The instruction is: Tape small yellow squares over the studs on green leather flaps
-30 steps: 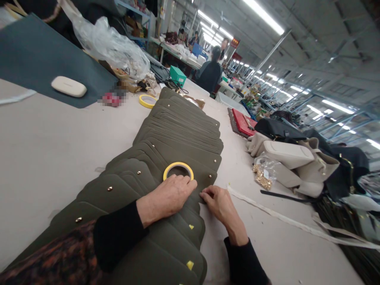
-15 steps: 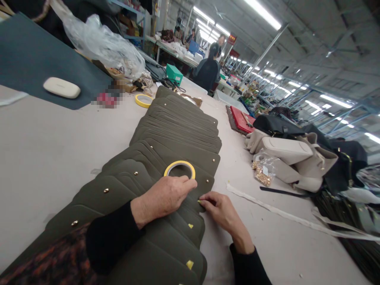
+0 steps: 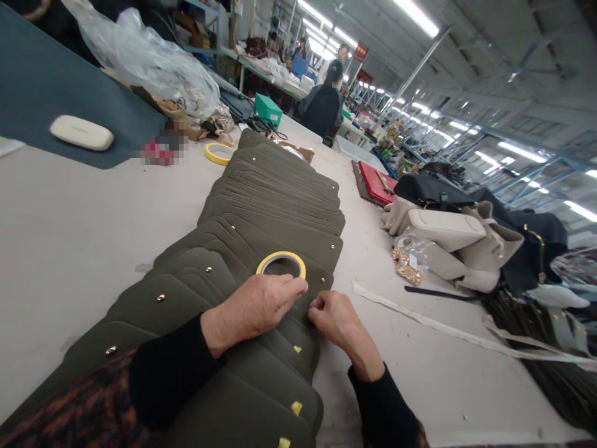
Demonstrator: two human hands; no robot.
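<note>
Overlapping dark olive panels (image 3: pixel 261 230) with small metal studs run up the table. My left hand (image 3: pixel 261 305) is closed on a roll of yellow tape (image 3: pixel 282 256), held over the panels. Just right of it, at the panels' right edge, my right hand (image 3: pixel 333 317) has its fingers pinched together; whatever lies between the fingertips is hidden. Small yellow tape pieces (image 3: pixel 296 408) stick to the panels nearer to me, along their right side.
Another yellow tape roll (image 3: pixel 219 154) and a white case (image 3: pixel 82 132) lie at the back left. On the right are beige bags (image 3: pixel 445 227), a bag of gold hardware (image 3: pixel 410 266) and a long white strip (image 3: pixel 420 320). A person (image 3: pixel 323 102) sits farther back.
My right hand has moved slightly up and left, its fingers curling closer; the yellow bit seen at its fingertips is now hidden. The whole view has shifted a little.
</note>
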